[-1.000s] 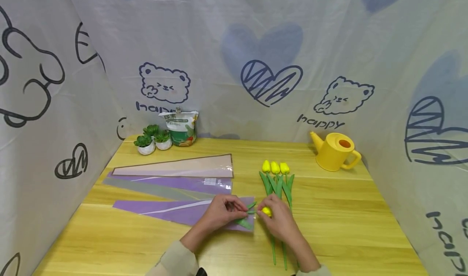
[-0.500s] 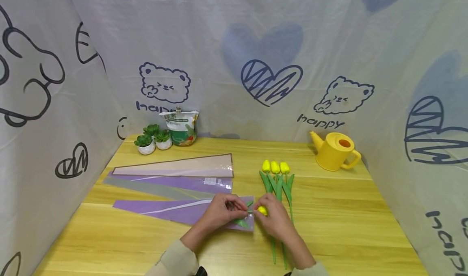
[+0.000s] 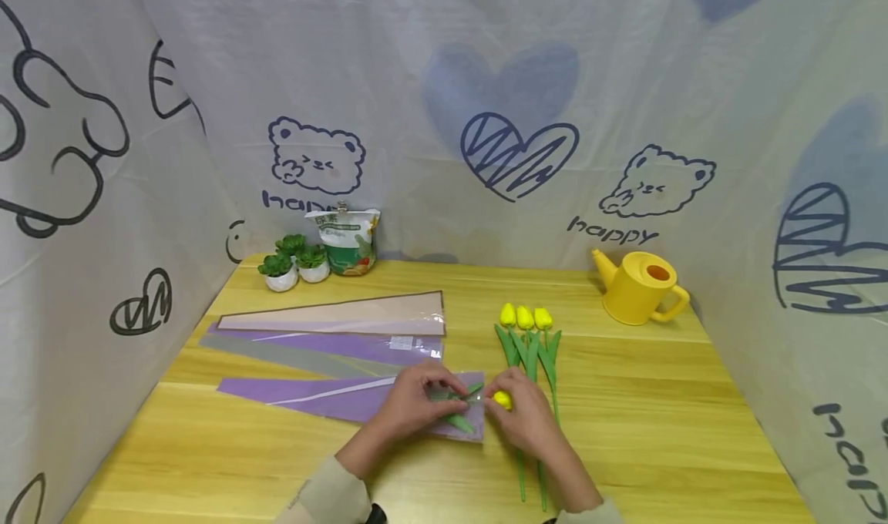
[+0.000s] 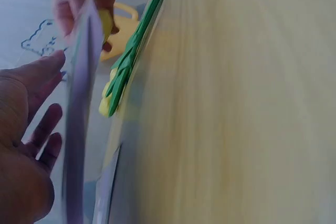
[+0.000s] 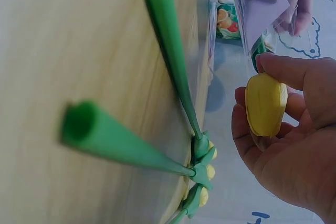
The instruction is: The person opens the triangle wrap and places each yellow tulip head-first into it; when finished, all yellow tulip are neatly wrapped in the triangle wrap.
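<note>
My right hand (image 3: pixel 523 416) pinches a yellow artificial tulip (image 5: pixel 266 104) just below its bud, and the bud sits against the curled fingers. The tulip's green leaves (image 3: pixel 458 422) lie within the mouth of a purple and clear plastic flower sleeve (image 3: pixel 326 402); its stem is largely hidden. My left hand (image 3: pixel 415 402) is at that mouth, thumb and forefinger close together, appearing to pinch the clear film. In the left wrist view the sleeve (image 4: pixel 79 129) stands edge-on beside the left hand (image 4: pixel 26 124), raised off the table.
Three yellow tulips (image 3: pixel 525 317) lie side by side, their stems passing under the right hand. More flower sleeves (image 3: pixel 347 314) lie behind the left hand. A yellow watering can (image 3: pixel 638 289), potted succulents (image 3: pixel 280 273) and a clipped bag (image 3: pixel 349 243) stand at the back.
The right hand moves slightly left with the tulip, then slightly back right. The left hand's thumb and forefinger part a little, showing more leaf. The head view shifts slightly.
</note>
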Demonstrator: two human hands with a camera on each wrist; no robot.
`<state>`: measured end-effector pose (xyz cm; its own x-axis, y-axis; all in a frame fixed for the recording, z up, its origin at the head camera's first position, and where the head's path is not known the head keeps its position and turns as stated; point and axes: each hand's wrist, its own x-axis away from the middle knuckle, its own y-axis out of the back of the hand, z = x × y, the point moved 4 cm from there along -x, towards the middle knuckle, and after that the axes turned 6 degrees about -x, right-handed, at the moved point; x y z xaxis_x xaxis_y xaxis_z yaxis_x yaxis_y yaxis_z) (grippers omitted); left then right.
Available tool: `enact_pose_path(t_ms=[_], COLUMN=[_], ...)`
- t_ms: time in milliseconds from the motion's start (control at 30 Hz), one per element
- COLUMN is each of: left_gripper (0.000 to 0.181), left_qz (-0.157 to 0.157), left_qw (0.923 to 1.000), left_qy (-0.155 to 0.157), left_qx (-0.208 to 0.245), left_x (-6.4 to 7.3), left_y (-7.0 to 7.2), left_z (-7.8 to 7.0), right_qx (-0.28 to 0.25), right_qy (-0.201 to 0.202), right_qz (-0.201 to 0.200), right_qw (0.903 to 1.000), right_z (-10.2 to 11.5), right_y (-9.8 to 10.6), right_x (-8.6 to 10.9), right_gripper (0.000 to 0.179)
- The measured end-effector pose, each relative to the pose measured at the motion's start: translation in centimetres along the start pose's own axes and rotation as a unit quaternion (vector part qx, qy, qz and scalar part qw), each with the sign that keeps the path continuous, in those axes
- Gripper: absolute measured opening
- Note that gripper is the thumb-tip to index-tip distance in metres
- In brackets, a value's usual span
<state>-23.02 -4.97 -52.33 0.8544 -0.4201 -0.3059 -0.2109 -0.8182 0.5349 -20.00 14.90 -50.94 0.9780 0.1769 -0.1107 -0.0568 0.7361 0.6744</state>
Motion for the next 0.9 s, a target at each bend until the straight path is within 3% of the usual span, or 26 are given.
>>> enact_pose_path(t_ms=[133,267,400,600,900], left_gripper=[0.026,0.028,0.022,0.016,0.013], left_qz=[-0.004,0.021,0.05,0.042,0.057], left_qw=[0.9978,0.9922,0.9928,0.9946,0.9949], left_qy=[0.0,0.003,0.021,0.059,0.074], left_qx=[-0.066,-0.123,-0.107,-0.074,-0.039], left_x=[0.6,1.1,1.4,1.5,1.4], left_y=[1.5,2.3,2.5,2.3,1.8], left_z=[0.6,1.0,1.2,1.5,1.9], right_qx=[-0.004,-0.008,-0.013,-0.014,-0.021], right_qy=[0.001,-0.003,0.0,0.003,0.005], right_qz=[-0.001,-0.007,-0.007,0.003,0.039], right_qw=[1.0,0.9999,0.9999,0.9999,0.999], right_z=[0.0,-0.1,-0.1,-0.4,-1.1], right_y=[0.1,0.3,0.2,-0.1,0.2], right_x=[-0.1,0.0,-0.1,-0.3,0.0], right_gripper=[0.009,0.011,0.01,0.011,0.02])
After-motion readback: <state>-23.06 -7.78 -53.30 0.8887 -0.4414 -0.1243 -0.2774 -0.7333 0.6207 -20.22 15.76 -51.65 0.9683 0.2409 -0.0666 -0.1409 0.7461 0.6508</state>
